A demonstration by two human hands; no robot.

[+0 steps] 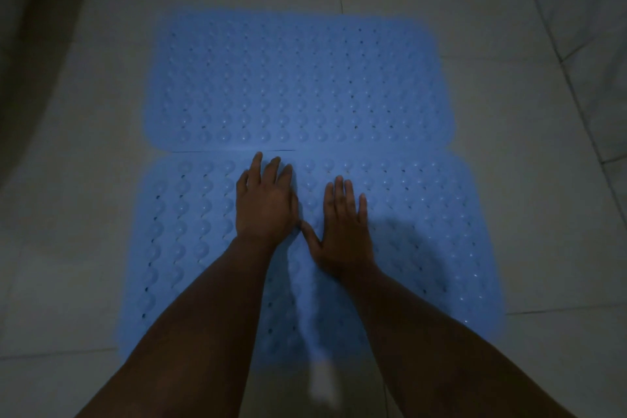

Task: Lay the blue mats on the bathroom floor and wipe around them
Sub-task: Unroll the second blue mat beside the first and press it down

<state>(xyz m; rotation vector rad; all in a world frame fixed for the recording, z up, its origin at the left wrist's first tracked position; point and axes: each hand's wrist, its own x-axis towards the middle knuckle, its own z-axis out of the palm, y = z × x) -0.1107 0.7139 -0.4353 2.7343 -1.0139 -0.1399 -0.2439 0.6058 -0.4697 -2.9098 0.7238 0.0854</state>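
Left hand and right hand flat, fingers spread, pressing near blue mat, thumbs nearly touching. Fingertips toward twelve o'clock, just short of seam. Far blue mat at twelve o'clock, edge to edge, both flat on tiled floor.

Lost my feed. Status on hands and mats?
Left hand, right hand flat on near mat. Far mat laid, edges meeting. Nothing in the way.

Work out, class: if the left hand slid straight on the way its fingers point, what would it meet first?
The left hand, flat on the near blue mat, would first reach the seam with the far blue mat, just past its fingertips.
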